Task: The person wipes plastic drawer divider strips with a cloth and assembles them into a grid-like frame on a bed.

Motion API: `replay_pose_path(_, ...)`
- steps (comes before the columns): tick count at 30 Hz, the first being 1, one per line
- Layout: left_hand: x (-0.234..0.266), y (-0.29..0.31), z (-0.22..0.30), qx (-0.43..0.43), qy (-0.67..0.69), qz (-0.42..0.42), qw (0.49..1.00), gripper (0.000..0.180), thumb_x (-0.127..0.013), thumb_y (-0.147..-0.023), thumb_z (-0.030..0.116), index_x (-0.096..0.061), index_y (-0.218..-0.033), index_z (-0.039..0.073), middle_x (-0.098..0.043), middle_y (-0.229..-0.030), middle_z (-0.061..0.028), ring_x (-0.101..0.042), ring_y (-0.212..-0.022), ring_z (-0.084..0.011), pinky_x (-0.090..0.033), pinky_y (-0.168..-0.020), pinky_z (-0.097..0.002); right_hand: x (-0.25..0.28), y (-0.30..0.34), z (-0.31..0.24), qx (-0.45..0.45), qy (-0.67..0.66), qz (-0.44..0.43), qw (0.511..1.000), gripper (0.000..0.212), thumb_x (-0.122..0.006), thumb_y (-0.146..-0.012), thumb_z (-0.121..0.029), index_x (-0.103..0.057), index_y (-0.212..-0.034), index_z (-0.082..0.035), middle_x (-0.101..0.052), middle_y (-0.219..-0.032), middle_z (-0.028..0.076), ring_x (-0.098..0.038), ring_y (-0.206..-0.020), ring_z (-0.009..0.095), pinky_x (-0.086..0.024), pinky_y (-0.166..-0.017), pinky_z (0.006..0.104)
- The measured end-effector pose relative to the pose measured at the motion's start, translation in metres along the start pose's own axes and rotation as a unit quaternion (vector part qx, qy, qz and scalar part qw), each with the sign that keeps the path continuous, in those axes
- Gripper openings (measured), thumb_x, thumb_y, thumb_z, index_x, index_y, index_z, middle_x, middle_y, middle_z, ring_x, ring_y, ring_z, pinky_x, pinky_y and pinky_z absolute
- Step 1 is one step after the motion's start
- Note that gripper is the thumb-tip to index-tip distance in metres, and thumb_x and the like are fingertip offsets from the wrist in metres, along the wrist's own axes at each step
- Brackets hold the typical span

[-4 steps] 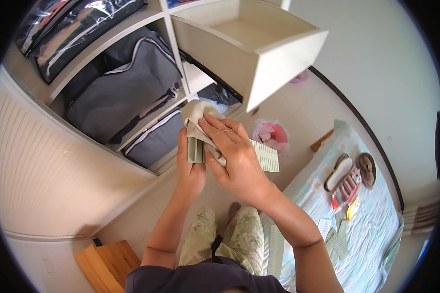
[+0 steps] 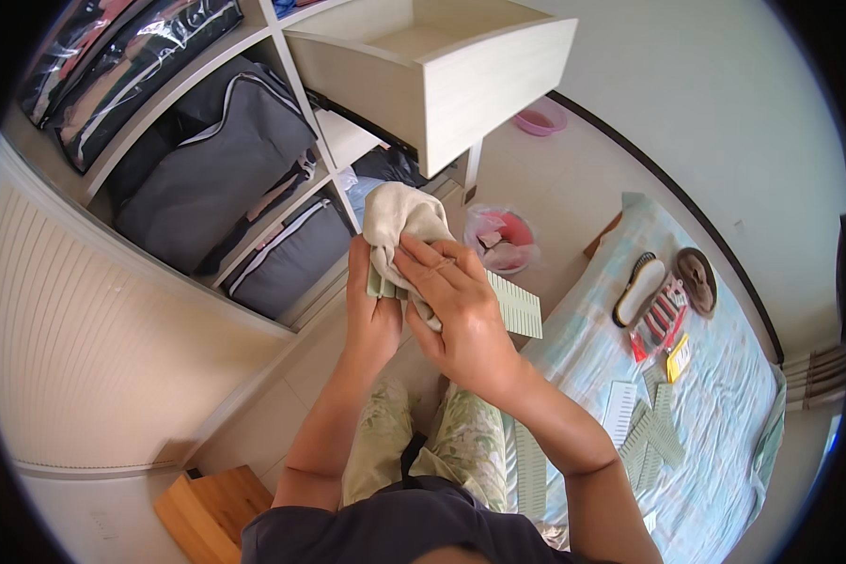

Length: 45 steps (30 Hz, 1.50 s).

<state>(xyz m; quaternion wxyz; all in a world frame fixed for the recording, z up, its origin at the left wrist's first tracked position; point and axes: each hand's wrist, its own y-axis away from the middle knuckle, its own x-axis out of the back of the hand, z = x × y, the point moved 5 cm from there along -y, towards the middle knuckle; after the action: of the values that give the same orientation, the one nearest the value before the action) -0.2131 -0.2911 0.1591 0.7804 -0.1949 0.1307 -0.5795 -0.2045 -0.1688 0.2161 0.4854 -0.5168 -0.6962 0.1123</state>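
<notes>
Both hands meet below the pulled-out drawer (image 2: 432, 70): the left hand (image 2: 371, 305) grips pale green slatted strips (image 2: 512, 303), the right hand (image 2: 451, 301) wipes them with a beige cloth (image 2: 399, 214) — fingers clamped. Wiping appears underway; next calls for turning the strips.
</notes>
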Motion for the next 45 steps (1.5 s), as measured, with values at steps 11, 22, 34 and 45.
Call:
replay_pose_path(11, -0.085, 0.074, 0.064, -0.058, 0.019, -0.158, 0.986, 0.043, -0.045, -0.091, 0.001, -0.041, -0.135, 0.0, -0.045, -0.129, -0.0139, -0.047, -0.119, -0.0278, -0.038, -0.101, -0.0357, 0.141, 0.125, 0.003, -0.277, -0.221, 0.228, 0.907, 0.041, -0.058, -0.073, 0.003, -0.06, -0.115, 0.003, -0.062, -0.114, 0.016, -0.058, -0.102, 0.031, -0.045, -0.093, 0.0373)
replay_pose_path(22, -0.155, 0.115, 0.089, -0.108, -0.136, -0.222, 0.96, 0.054, -0.055, -0.078, -0.003, -0.046, -0.13, 0.001, -0.044, -0.126, -0.0169, -0.046, -0.117, -0.0368, -0.037, -0.1, -0.0423, 0.155, 0.202, -0.044, -0.111, -0.103, 0.102, 0.983, 0.034, -0.056, -0.071, 0.008, -0.066, -0.103, -0.001, -0.063, -0.106, 0.012, -0.056, -0.102, 0.031, -0.048, -0.085, 0.0368)
replay_pose_path(34, -0.194, 0.144, 0.094, -0.234, -0.201, -0.288, 0.906, 0.045, -0.063, -0.076, 0.005, -0.052, -0.12, 0.002, -0.048, -0.116, -0.018, -0.047, -0.105, -0.0369, -0.04, -0.088, -0.0438, 0.183, 0.197, -0.041, -0.065, 0.281, 0.101, 0.952, 0.032, -0.069, -0.063, -0.003, -0.062, -0.095, -0.004, -0.054, -0.109, 0.007, -0.053, -0.105, 0.029, -0.047, -0.085, 0.039)
replay_pose_path(45, -0.213, 0.169, 0.061, -0.214, -0.178, -0.301, 0.912, 0.045, -0.064, -0.064, -0.002, -0.058, -0.108, 0.005, -0.052, -0.109, -0.0145, -0.045, -0.105, -0.0366, -0.033, -0.094, -0.0481, 0.179, 0.226, -0.029, -0.039, 0.274, 0.037, 0.96, 0.024, -0.063, -0.067, -0.009, -0.061, -0.09, -0.003, -0.052, -0.111, 0.009, -0.052, -0.108, 0.025, -0.046, -0.08, 0.0348)
